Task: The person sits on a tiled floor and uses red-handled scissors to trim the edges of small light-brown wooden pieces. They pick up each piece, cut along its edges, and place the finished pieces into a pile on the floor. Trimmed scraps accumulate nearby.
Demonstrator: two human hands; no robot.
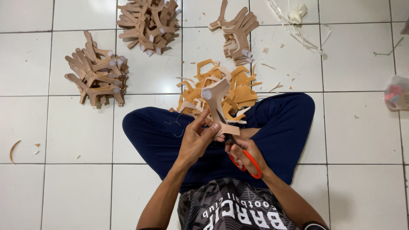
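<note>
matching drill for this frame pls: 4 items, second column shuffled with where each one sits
Items:
1. scissors
2. Y-shaped tan piece
3. heap of orange offcuts
4. white plastic bag

Places:
A. floor just beyond the crossed legs
B. right edge of the view
C. right hand
D. pinched in the left hand

Pairs: 1-C, 2-D, 3-A, 4-B
</note>
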